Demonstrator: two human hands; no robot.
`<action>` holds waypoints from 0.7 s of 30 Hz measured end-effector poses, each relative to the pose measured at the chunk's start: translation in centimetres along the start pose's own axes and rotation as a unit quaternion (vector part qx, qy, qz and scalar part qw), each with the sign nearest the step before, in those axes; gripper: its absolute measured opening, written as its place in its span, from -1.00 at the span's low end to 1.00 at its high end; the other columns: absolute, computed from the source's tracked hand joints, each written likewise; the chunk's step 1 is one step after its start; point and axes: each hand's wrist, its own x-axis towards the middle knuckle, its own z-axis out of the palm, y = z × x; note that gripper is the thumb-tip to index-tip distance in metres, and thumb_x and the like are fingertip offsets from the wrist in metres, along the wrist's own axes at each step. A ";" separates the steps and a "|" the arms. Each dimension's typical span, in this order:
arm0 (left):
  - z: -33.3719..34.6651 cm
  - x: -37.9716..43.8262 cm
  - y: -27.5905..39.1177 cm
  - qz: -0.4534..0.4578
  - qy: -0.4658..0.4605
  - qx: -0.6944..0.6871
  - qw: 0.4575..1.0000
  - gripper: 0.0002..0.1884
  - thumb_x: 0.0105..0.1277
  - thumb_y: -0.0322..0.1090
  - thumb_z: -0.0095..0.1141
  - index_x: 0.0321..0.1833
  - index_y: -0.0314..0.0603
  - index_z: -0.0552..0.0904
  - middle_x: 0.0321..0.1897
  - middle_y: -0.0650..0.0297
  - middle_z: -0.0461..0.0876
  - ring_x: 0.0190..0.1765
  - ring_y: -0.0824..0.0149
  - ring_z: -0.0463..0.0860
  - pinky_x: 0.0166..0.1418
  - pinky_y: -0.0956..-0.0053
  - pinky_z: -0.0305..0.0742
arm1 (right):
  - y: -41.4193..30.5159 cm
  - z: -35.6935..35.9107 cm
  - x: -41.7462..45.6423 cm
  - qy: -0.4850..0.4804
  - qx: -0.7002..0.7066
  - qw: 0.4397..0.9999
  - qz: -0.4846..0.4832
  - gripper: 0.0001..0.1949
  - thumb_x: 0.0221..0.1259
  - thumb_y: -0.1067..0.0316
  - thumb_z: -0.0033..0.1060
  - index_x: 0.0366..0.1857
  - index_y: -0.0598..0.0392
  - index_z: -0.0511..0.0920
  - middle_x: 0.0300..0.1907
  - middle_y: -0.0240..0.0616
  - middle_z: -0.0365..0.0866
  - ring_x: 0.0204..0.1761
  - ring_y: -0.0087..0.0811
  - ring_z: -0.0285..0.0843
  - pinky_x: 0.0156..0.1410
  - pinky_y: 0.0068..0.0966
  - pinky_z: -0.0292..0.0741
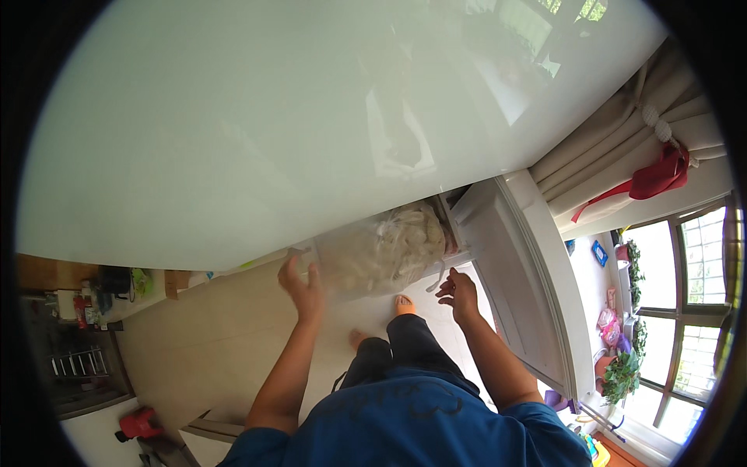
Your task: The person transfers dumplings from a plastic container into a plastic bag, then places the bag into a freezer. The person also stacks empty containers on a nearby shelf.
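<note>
A clear plastic bag [411, 239] stuffed with pale, crumpled contents sits under the edge of a large glossy white panel [233, 128]. To its left, translucent plastic [350, 260] looks hazy and blurred. My left hand [302, 292] is raised at the left side of this plastic, thumb and fingers apart; whether it touches the plastic is unclear. On the other side, my right hand [459, 293] hovers beside a pale strap [435, 283] hanging from the bag. Its fingers are loosely bent and spread, with nothing visible in them.
A white panelled door [505, 262] stands close to my right arm. Beyond it are a beige curtain [607, 146] with a red cloth [659, 175], potted plants [621, 376] and windows. Shelving with items [81, 306] is at far left. Pale floor tiles [216, 350] lie below.
</note>
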 end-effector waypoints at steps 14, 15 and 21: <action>0.4 -6.1 -5.0 -0.583 -0.086 -0.472 0.656 -0.63 0.29 -0.41 0.12 0.14 -0.22 0.42 -0.03 0.17 0.48 0.00 0.14 0.54 0.04 0.19 0.61 | 1.4 2.5 5.2 -0.055 0.219 0.973 -0.042 -0.52 0.35 -0.15 -0.06 -0.02 0.12 0.41 -0.43 -0.20 0.48 -0.35 -0.25 0.57 -0.17 -0.29 0.53; 0.3 -6.2 -4.8 -0.597 -0.067 -0.477 0.641 -0.64 0.27 -0.44 0.12 0.13 -0.22 0.43 -0.03 0.18 0.48 0.00 0.14 0.54 0.05 0.19 0.61 | 1.7 2.1 5.5 -0.055 0.220 0.973 -0.041 -0.51 0.35 -0.15 -0.06 0.01 0.12 0.40 -0.44 -0.20 0.48 -0.36 -0.24 0.57 -0.17 -0.29 0.54; 0.0 -6.4 -4.6 -0.562 -0.151 -0.437 0.685 -0.72 0.25 -0.40 0.16 0.01 -0.24 0.50 0.01 0.17 0.49 -0.01 0.18 0.55 0.02 0.29 0.54 | 1.2 -0.8 7.0 -0.068 0.102 0.992 0.012 -0.42 0.30 -0.21 -0.03 0.10 0.13 0.37 -0.35 -0.11 0.57 -0.25 -0.14 0.63 -0.18 -0.23 0.62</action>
